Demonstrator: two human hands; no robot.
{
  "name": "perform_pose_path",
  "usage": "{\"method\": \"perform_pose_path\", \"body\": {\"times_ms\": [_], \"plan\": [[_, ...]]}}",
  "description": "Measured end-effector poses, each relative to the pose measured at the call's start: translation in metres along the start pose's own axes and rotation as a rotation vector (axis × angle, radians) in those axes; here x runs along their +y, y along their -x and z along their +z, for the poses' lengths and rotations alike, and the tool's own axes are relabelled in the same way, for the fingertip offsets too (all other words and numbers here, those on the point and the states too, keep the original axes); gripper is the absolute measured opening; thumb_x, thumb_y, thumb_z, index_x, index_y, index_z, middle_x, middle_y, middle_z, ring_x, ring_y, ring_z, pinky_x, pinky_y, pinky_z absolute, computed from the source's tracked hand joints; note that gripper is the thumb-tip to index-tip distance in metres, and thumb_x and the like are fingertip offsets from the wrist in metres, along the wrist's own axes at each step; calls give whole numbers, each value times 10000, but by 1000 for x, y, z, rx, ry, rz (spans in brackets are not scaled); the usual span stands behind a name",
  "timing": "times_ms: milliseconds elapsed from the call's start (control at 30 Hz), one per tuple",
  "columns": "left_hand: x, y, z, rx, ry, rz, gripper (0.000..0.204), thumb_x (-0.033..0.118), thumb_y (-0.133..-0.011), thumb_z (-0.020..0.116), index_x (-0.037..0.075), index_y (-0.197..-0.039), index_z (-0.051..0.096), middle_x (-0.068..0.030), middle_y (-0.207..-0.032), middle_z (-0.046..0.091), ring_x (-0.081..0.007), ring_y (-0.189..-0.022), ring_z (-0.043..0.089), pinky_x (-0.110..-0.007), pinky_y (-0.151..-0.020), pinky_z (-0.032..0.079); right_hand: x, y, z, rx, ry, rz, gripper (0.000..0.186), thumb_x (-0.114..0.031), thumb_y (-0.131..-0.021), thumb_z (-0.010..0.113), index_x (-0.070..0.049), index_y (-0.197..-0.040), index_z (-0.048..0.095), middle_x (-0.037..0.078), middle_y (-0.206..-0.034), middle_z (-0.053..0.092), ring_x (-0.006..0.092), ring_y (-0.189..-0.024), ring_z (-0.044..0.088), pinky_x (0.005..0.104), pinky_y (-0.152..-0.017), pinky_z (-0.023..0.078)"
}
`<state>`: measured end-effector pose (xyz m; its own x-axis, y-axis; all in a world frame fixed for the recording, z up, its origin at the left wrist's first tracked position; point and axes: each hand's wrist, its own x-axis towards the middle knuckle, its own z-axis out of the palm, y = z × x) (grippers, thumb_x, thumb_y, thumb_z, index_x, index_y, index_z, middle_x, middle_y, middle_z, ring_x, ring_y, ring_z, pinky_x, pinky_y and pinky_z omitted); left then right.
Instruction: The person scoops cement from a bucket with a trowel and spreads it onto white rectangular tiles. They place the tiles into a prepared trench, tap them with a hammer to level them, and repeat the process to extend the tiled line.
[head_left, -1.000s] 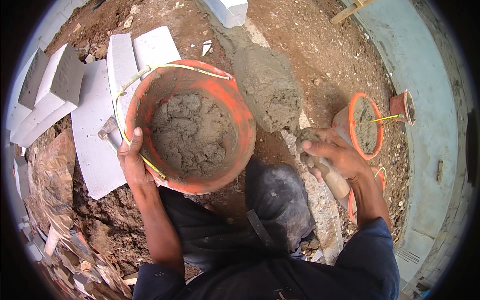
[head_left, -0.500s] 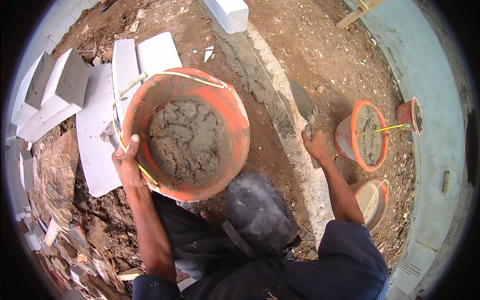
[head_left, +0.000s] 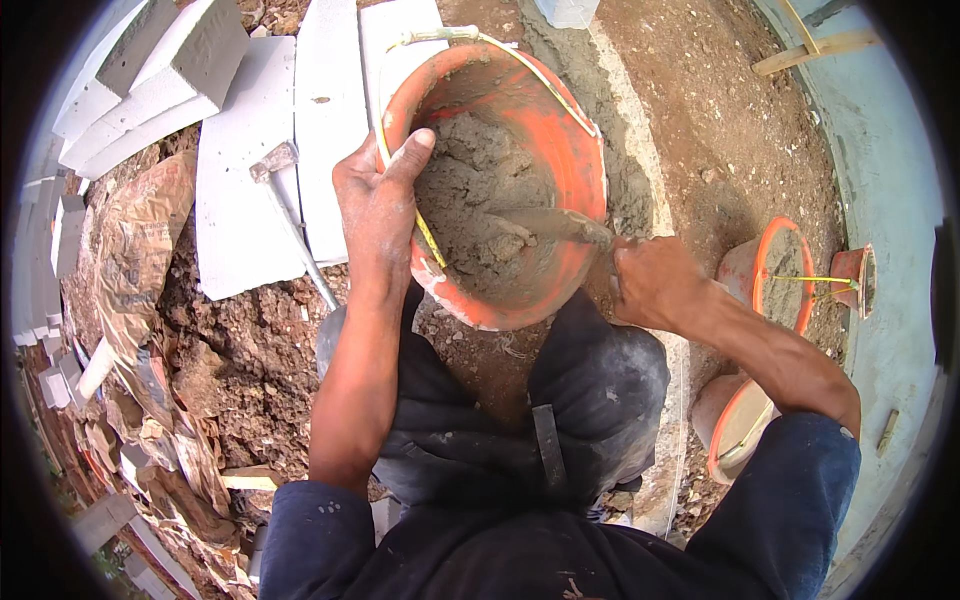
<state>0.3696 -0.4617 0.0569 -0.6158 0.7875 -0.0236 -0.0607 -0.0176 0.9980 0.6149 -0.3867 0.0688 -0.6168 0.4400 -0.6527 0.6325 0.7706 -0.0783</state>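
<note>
Mortar [head_left: 465, 165] sits in an orange bucket [head_left: 575, 110] held just beyond the worker's knees, seen here from my remote post. I make out the left hand [head_left: 380, 205] clamped on the bucket's left rim, thumb over the edge, beside the pale handle [head_left: 425, 35]. The right hand [head_left: 655, 283] is closed around the grip of a trowel [head_left: 560, 224], whose blade reaches left across the rim into the mix. I cannot tell what supports the bucket's base.

To the left, I see white slabs [head_left: 245, 170] lying side by side, a hammer [head_left: 288, 210] with its head on them, and stacked blocks [head_left: 165, 75] farther left. At right stand a far bucket [head_left: 738, 268] of grey mix, a small pot [head_left: 850, 268] next to it, and a near bucket [head_left: 710, 408], partly hidden behind the right arm.
</note>
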Motion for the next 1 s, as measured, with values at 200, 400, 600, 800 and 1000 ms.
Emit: {"method": "perform_pose_path", "body": {"times_ms": [200, 400, 600, 800, 1000], "plan": [[-10, 9, 1, 58, 23, 41, 362, 173, -914, 657, -57, -1191, 628, -75, -998, 670, -140, -914, 580, -307, -875, 453, -15, -9, 24, -13, -505, -187, 341, -236, -895, 532, 99, -888, 592, 244, -724, 652, 391, -669, 651, 469, -694, 524], [-16, 13, 9, 71, 58, 65, 394, 233, -937, 645, -56, -1203, 618, -42, -983, 638, -109, -912, 529, -285, -869, 413, -36, -10, -4, -241, -1097, -69, 414, -355, -893, 526, 52, -908, 598, 107, -639, 587, 192, -568, 594, 363, -592, 491], [-8, 19, 22, 178, 168, 44, 472, 285, -951, 623, -89, -1236, 580, -119, -1123, 648, -179, -1001, 604, -322, -920, 462, -16, -11, 2, -254, -1226, -175, 355, -358, -892, 529, -25, -768, 539, 64, -603, 536, 152, -548, 552, 335, -527, 456], [-26, -10, -50, 277, 99, -134, 405, 242, -917, 657, -75, -1167, 621, -120, -1060, 660, -193, -886, 630, -320, -816, 511, 39, 40, -31, -102, -1743, -111, 293, -276, -900, 568, 16, -911, 571, 67, -726, 560, 141, -530, 546, 281, -473, 448], [-19, -5, -46, 354, -28, -89, 395, 226, -918, 657, -52, -1196, 624, -92, -1082, 658, -169, -930, 602, -315, -872, 469, 127, 11, -38, 518, -1590, 118, 250, -215, -868, 610, 11, -974, 599, 93, -686, 593, 152, -538, 572, 295, -477, 477]]}}
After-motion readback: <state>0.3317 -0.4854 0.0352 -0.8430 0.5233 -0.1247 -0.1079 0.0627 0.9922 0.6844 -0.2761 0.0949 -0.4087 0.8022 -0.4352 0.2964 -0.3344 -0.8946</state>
